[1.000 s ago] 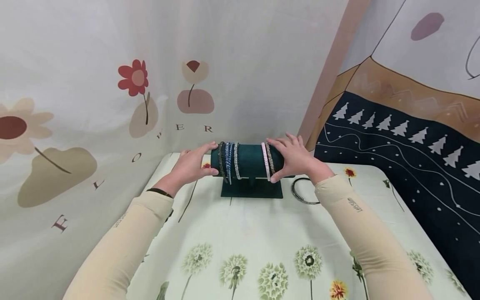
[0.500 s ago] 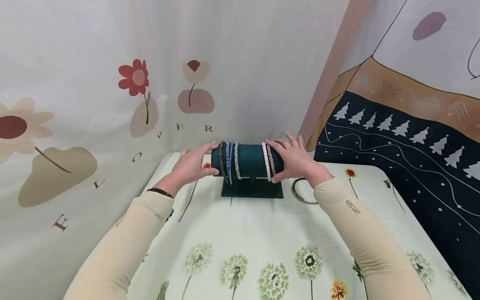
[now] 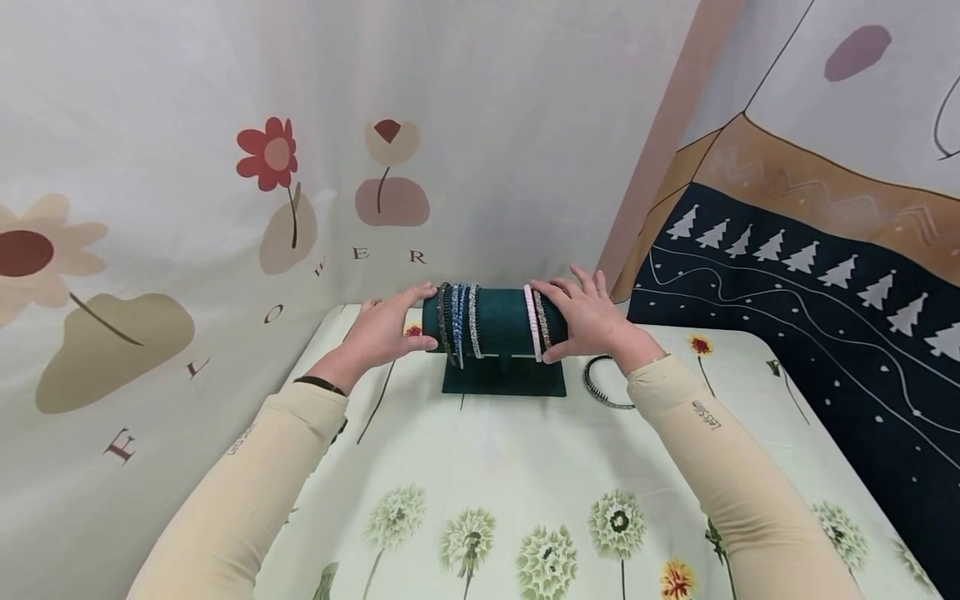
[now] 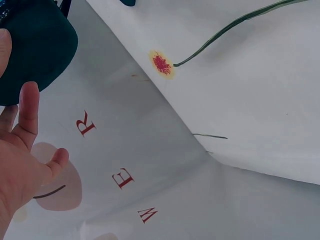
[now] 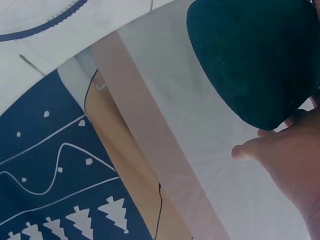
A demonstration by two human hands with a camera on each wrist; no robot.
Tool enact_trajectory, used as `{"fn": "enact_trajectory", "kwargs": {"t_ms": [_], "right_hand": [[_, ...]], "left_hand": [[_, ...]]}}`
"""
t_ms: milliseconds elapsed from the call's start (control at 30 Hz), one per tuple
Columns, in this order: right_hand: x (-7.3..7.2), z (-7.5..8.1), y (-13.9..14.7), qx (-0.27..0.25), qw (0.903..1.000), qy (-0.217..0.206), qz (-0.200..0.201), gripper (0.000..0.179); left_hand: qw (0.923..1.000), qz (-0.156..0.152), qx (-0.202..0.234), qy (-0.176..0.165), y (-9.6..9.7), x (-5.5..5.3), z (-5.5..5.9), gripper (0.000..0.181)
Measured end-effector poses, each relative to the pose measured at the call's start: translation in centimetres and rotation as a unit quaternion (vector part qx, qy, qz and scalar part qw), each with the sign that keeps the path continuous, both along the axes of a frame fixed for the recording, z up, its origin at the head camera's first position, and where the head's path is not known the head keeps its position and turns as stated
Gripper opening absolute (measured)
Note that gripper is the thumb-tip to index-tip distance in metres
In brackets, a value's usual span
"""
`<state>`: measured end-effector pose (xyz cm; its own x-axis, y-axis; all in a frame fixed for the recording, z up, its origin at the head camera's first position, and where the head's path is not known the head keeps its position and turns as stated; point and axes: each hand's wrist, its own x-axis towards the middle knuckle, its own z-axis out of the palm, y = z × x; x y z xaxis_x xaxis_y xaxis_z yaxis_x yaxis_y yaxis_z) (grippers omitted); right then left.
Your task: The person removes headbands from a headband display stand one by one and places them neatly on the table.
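A dark green velvet headband stand (image 3: 504, 377), a padded roll on a flat base, stands toward the back of the table. My left hand (image 3: 378, 332) grips the roll's left end, thumb in front and fingers at the back. At the other end, my right hand (image 3: 588, 315) holds the roll likewise, its thumb beside the pink headband (image 3: 532, 321). A gold-brown sparkly headband (image 3: 543, 315) sits outside the pink one. Near my left fingers hang dark, blue (image 3: 457, 321) and silver headbands (image 3: 474, 321). Both wrist views show the roll's bare end caps (image 4: 47, 47) (image 5: 255, 60).
A dark toothed headband (image 3: 596, 390) lies on the table right of the stand, partly behind my right wrist. The table (image 3: 510, 458) has a flower-printed cloth. Printed curtains (image 3: 480, 167) hang close behind and along the left; a dark tree-patterned cloth (image 3: 810, 333) hangs at right.
My right hand and forearm have shifted very slightly left since the first frame. Both hands keep their hold, and the stand looks almost unmoved.
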<state>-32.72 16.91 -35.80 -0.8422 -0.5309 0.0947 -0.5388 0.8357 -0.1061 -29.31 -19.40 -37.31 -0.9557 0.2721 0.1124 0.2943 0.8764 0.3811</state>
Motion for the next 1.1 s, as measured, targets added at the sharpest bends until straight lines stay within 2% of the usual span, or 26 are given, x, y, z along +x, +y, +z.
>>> {"fn": "enact_trajectory", "kwargs": {"t_ms": [1100], "right_hand": [[0.1,-0.1,1.3,-0.044,0.9984,-0.02,-0.028,0.122]], "left_hand": [[1.0,-0.003,0.0,-0.003,-0.2,-0.3,-0.1,0.095]]}}
